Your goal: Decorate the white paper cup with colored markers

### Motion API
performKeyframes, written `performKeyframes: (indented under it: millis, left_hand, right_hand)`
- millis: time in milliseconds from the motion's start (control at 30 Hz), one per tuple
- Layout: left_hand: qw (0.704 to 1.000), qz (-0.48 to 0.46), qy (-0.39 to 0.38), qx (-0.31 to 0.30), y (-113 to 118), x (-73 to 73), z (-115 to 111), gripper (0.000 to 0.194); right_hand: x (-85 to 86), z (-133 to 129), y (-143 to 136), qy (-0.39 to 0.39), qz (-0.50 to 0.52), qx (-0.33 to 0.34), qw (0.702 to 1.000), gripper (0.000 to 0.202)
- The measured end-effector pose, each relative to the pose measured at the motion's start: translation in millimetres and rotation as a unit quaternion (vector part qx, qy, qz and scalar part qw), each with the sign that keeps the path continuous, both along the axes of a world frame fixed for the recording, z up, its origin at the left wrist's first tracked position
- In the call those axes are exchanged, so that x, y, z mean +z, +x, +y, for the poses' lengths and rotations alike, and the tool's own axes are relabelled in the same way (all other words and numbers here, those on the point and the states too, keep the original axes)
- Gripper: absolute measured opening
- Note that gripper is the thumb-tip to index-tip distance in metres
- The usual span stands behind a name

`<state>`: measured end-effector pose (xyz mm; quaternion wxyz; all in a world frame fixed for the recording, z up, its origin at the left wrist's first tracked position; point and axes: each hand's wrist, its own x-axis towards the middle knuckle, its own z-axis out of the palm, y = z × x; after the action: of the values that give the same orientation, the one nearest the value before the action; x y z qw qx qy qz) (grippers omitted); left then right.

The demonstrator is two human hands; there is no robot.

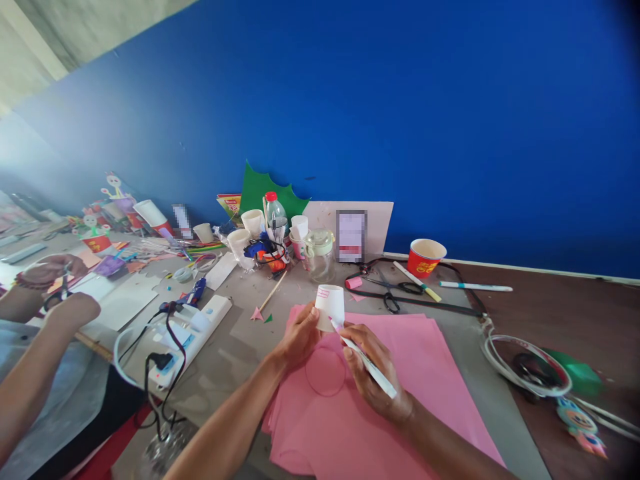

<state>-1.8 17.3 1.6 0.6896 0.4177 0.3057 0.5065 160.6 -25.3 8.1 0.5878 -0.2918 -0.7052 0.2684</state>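
Observation:
A small white paper cup (331,305) with pink marks near its rim is held by my left hand (302,331), whose fingers wrap its left side. In my right hand (373,367) a white marker (371,368) is gripped like a pen, its pink tip close to the cup's lower right side; whether it touches I cannot tell. Both hands are above a stack of pink paper sheets (400,373). On the top sheet a circle (325,371) is drawn, directly below the cup.
At left, a power strip (193,340) with black cords lies beside a co-worker's hands (65,293), which hold scissors. Behind the paper stand a glass jar (320,257), a bottle (275,217) and a phone (351,235). A red cup (426,257), black scissors (393,287) and markers lie right.

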Motion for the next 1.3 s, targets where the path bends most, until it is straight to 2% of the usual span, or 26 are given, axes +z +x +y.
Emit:
performKeyframes:
  millis: [267, 467, 667, 867, 1033, 1300]
  left_hand:
    - [0.999, 0.017, -0.007, 0.037, 1.1, 3.0, -1.2, 0.049]
    - [0.999, 0.034, -0.001, 0.041, 1.5, 3.0, -1.0, 0.052]
    - [0.998, 0.034, 0.009, 0.042, -1.8, -2.5, 0.1, 0.048]
    - [0.999, 0.008, 0.004, 0.042, -1.3, -2.7, 0.6, 0.043]
    - [0.999, 0.011, -0.007, 0.036, 0.0, -0.2, 0.0, 0.046]
    - [0.999, 0.004, -0.011, 0.042, -0.8, -4.8, 0.8, 0.044]
  right_hand:
    - [-3.3, 0.2, -0.7, 0.014, -0.005, -0.012, 1.0, 0.018]
    - [-1.0, 0.5, 0.6, 0.044, -0.022, -0.018, 0.999, 0.017]
    - [1.3, -0.9, 2.1, 0.039, -0.022, 0.0, 0.999, 0.016]
    - [-3.7, -0.2, 3.8, 0.009, 0.009, -0.031, 0.999, 0.021]
    - [-5.4, 0.4, 2.4, -0.006, 0.011, -0.005, 1.0, 0.022]
    - [-1.3, 0.0, 0.6, -0.009, 0.013, 0.007, 1.0, 0.022]
